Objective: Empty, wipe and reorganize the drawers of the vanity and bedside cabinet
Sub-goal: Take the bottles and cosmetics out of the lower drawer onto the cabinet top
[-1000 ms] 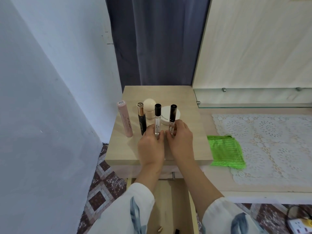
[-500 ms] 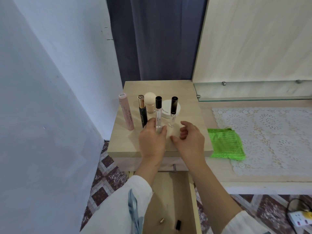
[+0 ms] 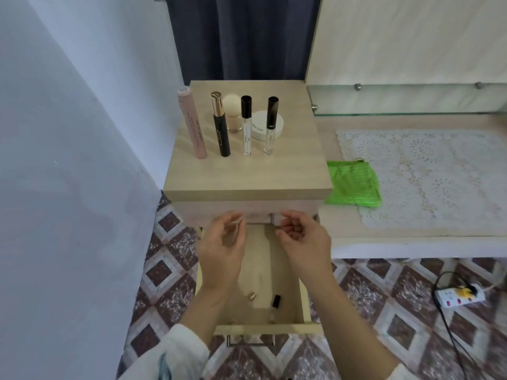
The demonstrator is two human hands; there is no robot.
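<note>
Drawer (image 3: 263, 272) hangs pulled out at 6 o'clock under bedside cabinet (image 3: 247, 174). It is pale wood and holds a gold cap (image 3: 251, 296) and black-capped bottle (image 3: 275, 301) near its front. Left hand (image 3: 222, 242) and right hand (image 3: 304, 242) hover apart over its back, fingers loosely curled, holding nothing. Cabinet top, 12 o'clock: pink tube (image 3: 192, 123), black mascara (image 3: 220, 124), two clear vials (image 3: 246, 124), all upright, and white jar (image 3: 260, 128). Green cloth (image 3: 354, 185) at 3 o'clock on desk (image 3: 325, 144).

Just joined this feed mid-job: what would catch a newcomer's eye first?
Four upright cosmetic tubes stand in a row on the bedside cabinet top, a white jar behind them. Below, the left hand and right hand hover over the open drawer, which holds a black-capped vial. A bright green cloth lies on the vanity.
</note>
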